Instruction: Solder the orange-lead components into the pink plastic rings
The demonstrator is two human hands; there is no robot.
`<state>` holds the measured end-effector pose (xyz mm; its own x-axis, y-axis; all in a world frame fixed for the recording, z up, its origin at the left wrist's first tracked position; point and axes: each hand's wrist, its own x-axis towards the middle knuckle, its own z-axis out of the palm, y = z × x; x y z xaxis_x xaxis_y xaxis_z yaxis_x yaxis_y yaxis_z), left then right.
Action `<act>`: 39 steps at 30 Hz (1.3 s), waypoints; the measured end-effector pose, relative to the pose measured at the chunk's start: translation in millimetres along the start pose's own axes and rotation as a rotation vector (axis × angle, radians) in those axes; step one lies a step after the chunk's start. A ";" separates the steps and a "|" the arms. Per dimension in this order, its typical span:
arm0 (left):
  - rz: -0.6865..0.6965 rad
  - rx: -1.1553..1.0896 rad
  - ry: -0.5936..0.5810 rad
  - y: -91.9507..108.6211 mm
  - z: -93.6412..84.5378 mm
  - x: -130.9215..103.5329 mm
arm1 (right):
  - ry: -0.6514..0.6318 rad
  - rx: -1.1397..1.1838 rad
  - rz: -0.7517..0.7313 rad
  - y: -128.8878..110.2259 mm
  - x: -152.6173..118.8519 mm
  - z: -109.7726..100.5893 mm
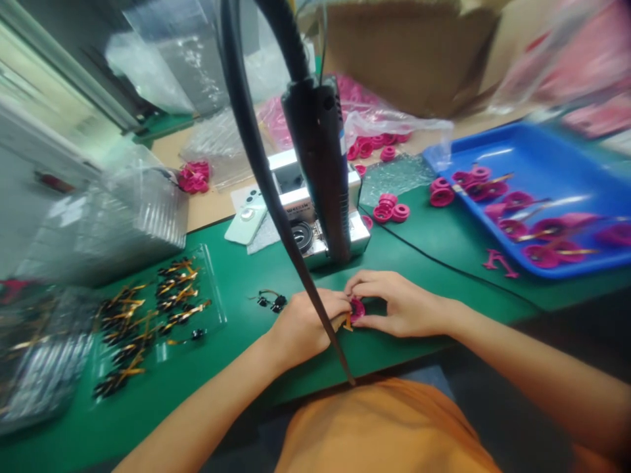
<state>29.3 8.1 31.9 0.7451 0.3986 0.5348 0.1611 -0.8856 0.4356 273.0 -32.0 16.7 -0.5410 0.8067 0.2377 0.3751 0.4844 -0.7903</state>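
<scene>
Near the front edge of the green table, a small pink round part [357, 309] with an orange flat strip [348, 322] is between my two hands. My right hand [394, 305] pinches the pink part from the right with thumb and fingers. From the left, my left hand [308, 325] has its fingers closed at the strip and the part's edge; its fingertips are partly hidden. Small black components [271, 301] with a thin wire lie just left of my left hand.
A clear tray [219, 295] of black and orange flex pieces lies left. Behind my hands stand a silver device [362, 233] and a black cable-fed tool [318, 157]. A phone [246, 222] lies behind left. A blue tray [542, 266] holding pink parts is at right.
</scene>
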 end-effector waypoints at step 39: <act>-0.141 0.242 -0.018 8.8 19.5 -22.0 | 0.416 0.491 -0.013 -60.1 76.4 -53.2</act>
<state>27.0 -13.1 9.8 0.7155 0.5191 0.4674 0.4119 -0.8540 0.3179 249.2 18.5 112.4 -0.1695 0.9133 0.3704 -0.0711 0.3635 -0.9289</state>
